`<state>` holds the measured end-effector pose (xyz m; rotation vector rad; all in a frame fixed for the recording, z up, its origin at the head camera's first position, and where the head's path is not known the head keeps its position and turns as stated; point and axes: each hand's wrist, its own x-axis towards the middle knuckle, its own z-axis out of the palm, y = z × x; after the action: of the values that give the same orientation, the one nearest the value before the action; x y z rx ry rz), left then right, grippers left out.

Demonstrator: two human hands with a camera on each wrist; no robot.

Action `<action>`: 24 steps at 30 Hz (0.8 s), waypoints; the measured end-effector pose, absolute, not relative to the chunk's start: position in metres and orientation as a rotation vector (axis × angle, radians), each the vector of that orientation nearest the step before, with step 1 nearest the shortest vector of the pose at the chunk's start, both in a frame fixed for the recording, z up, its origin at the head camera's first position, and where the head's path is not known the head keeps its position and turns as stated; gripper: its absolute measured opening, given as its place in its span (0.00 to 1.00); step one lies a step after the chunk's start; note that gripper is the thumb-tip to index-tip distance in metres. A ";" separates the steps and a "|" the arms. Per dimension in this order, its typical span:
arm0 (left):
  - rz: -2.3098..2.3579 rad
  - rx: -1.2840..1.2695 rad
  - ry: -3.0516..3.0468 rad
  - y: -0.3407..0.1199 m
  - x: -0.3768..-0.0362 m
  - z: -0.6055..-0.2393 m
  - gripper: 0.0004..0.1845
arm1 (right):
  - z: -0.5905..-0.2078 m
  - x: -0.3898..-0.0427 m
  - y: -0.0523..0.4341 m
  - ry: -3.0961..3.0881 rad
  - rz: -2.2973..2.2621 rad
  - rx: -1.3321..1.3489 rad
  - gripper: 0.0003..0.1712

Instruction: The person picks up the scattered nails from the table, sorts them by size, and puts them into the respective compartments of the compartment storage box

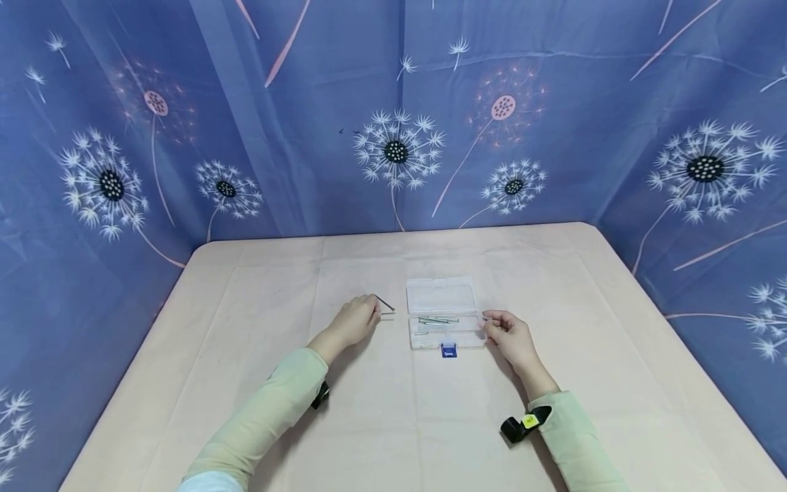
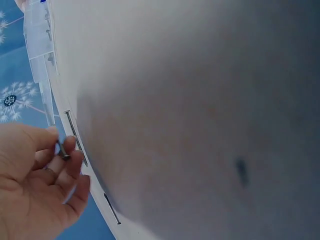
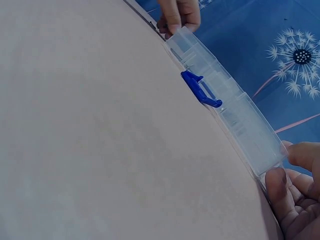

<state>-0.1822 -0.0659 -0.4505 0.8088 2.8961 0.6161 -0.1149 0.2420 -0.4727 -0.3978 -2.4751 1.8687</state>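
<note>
In the head view, my left hand [image 1: 350,321] is left of an open clear plastic box [image 1: 439,297]. The left wrist view shows its thumb and fingers pinching a metal nail [image 2: 63,152], head outward. Beyond these fingers a long nail [image 2: 75,135] lies on the table, and another nail [image 2: 112,209] lies nearer. My right hand [image 1: 510,335] is at the box's right end; in the right wrist view its thumb and index finger grip the corner. Several nails [image 1: 438,320] lie in the box's compartments. Its blue latch [image 3: 197,89] hangs open at the front.
A pale cloth covers the table [image 1: 369,424]. A blue curtain [image 1: 320,171] with dandelion prints hangs behind and at both sides. A black strap [image 1: 522,425] with a yellow label is on the right wrist.
</note>
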 end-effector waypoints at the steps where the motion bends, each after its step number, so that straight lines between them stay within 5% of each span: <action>1: 0.662 0.811 2.892 -0.066 -0.182 -0.450 0.05 | -0.473 -0.115 0.242 -2.475 1.869 -0.398 0.19; 24: 1.315 0.639 2.682 -0.051 -0.179 -0.441 0.03 | -0.476 -0.116 0.243 -2.499 1.833 -0.401 0.18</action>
<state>-0.1789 -0.0514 -0.4411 0.6394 2.6822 1.3146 -0.1155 0.2431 -0.4764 -0.4012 -2.4988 1.8326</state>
